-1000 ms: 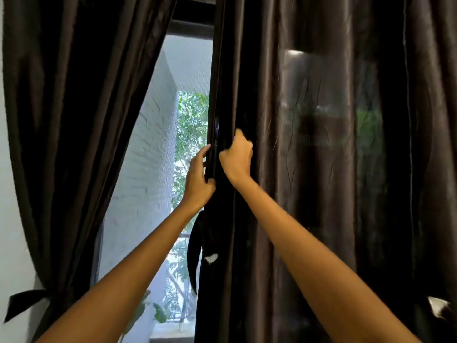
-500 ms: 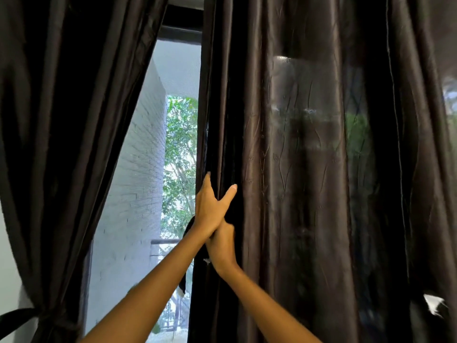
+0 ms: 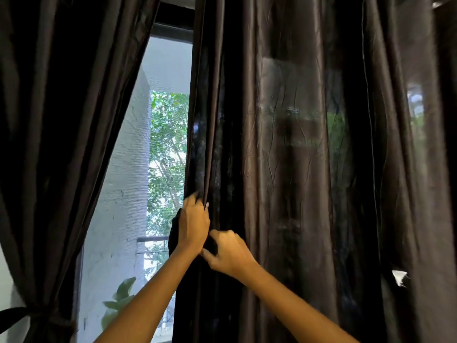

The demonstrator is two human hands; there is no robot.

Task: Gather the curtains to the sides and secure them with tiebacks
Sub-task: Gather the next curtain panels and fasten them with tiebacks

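A dark brown right curtain (image 3: 296,169) hangs straight across most of the window. My left hand (image 3: 193,224) grips its left edge, fingers curled round the folds. Just below and to the right, my right hand (image 3: 230,253) pinches the same edge folds. The left curtain (image 3: 61,120) is swept to the left side and bound low down by a dark tieback (image 3: 37,315). A dark strip of fabric (image 3: 174,233) hangs behind my left hand; what it is I cannot tell.
Between the curtains the window (image 3: 168,149) shows a white brick wall (image 3: 118,206), green trees and a balcony rail (image 3: 150,240). A small white tag (image 3: 398,277) shows on the right curtain. A leafy plant (image 3: 118,300) stands below the window.
My right hand has come out from under the left and now sits lower right of it, pinching the folds. My left hand's fingers, earlier spread, have curled round the curtain edge.
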